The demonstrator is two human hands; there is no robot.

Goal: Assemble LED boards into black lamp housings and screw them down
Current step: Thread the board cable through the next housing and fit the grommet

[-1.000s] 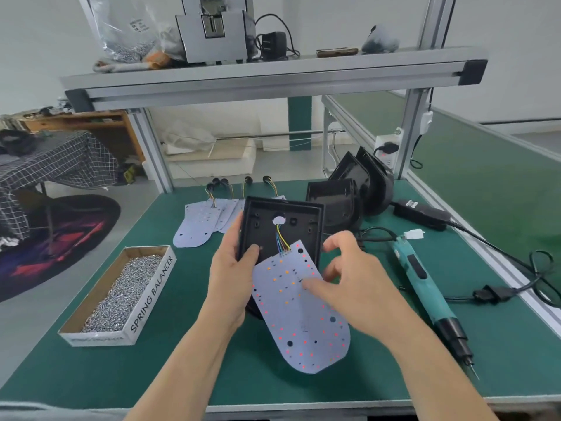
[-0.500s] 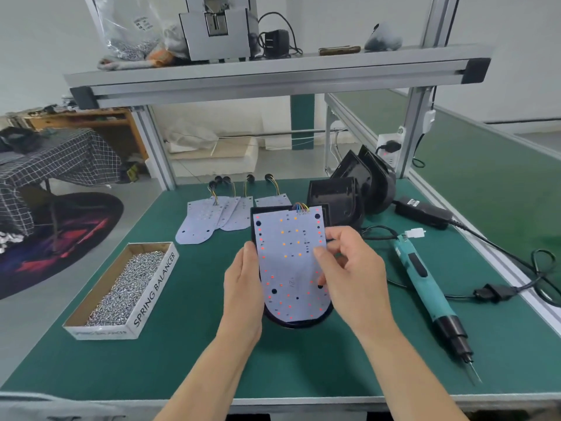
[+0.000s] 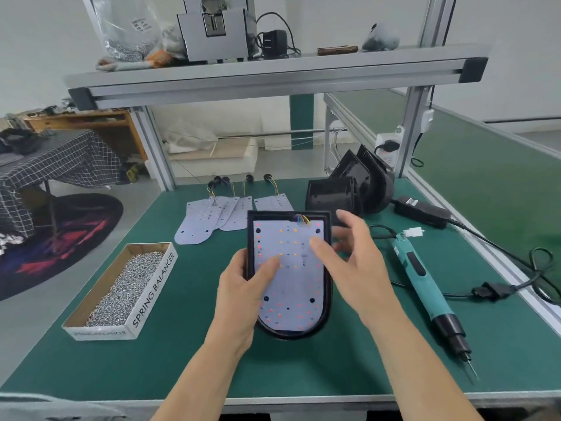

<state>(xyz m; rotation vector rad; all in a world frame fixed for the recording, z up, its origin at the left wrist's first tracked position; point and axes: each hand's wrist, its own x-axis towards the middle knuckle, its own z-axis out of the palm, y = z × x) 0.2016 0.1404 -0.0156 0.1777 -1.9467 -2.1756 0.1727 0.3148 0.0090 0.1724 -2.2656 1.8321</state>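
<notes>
LED board seated in black housing, tabletop centre | long axis away from person, rounded end near, wires far | left hand grips housing edge, thumb on board | right hand spread wide

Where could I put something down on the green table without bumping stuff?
Bare mat lies in front of the screw box, and between that box and the left hand gripping the lamp housing. Another is right of the screwdriver, by the front edge. The back is crowded: spare LED boards, stacked housings, adapter and cables.
</notes>
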